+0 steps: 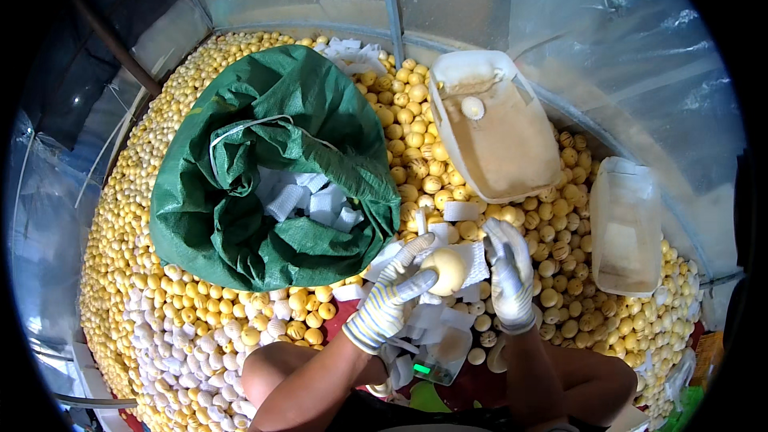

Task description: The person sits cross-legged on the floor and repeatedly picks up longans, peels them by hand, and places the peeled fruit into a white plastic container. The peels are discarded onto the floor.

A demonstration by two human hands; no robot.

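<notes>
In a striped knit glove, my left hand (389, 300) grips a round pale-yellow fruit (447, 271), thumb and fingers around its left side. My right hand (510, 273), gloved too, is raised just right of the fruit with its fingers apart and nothing held. Between the hands, behind the fruit, lies a white foam net sleeve (474, 261). More white sleeves (427, 319) are heaped below, partly over a small digital scale (441, 355) with a lit green display. A green woven sack (270, 162), its mouth rolled down, holds white foam sleeves (309, 198) to the left.
Yellow fruits (414, 132) cover the floor all around, some with dark stripes. Net-wrapped fruits (192, 354) pile at lower left. A cut plastic container (498, 150) with one wrapped fruit and a second container (627, 234) sit on the fruit at right. Plastic sheeting (624, 30) walls the back.
</notes>
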